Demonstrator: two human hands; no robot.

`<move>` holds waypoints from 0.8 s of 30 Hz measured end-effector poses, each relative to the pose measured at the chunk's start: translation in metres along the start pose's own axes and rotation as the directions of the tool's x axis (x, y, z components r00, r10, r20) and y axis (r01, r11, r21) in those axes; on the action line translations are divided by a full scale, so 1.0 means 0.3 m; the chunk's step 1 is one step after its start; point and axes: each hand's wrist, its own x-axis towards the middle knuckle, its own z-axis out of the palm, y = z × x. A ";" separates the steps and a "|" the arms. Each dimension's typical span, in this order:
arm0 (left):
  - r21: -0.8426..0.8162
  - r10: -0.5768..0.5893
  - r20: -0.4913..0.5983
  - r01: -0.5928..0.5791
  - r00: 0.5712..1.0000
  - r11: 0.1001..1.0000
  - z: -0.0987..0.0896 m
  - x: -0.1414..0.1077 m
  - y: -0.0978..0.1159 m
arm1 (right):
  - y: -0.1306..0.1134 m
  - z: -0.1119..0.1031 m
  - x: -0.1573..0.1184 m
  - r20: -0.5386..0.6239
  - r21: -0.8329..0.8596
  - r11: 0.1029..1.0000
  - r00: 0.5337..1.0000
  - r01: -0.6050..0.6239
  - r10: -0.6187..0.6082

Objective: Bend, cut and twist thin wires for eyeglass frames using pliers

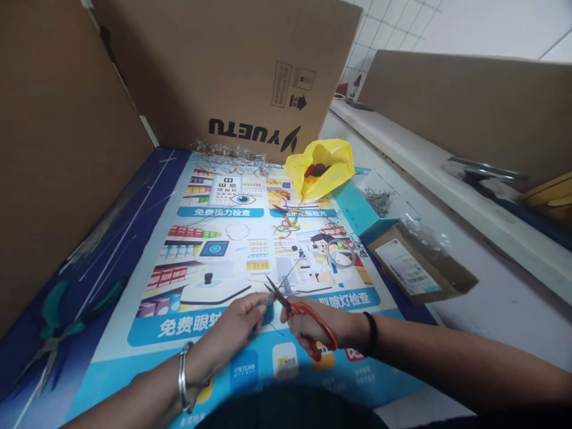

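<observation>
My right hand is closed round the red-orange handles of a pair of scissors. Their blades are parted and point up and left, close to the fingertips of my left hand. My left hand pinches a small thin piece, wire-like and partly hidden by the fingers. A thin strand runs up and right from it, passing by the blades. Beyond the hands, red, yellow and green strands lie loosely on the printed poster sheet.
A yellow bag with red and yellow bits stands behind, beside a teal box holding grey wire pieces. An open brown carton sits right. Green-handled pliers lie left. Cardboard walls enclose the back and left.
</observation>
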 end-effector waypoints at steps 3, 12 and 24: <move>-0.084 -0.078 -0.002 0.078 0.997 0.993 0.004 0.003 -0.006 | -0.011 -0.007 0.015 0.053 0.075 0.997 0.999 -0.016 0.012; -0.214 -0.144 0.014 0.143 0.990 0.966 0.001 0.029 -0.033 | -0.049 -0.007 0.027 0.033 0.142 0.981 0.991 -0.133 0.130; -0.247 -0.186 -0.023 0.174 0.982 0.953 0.003 0.023 -0.021 | 0.005 -0.023 0.043 0.085 0.303 0.949 0.994 -0.086 0.063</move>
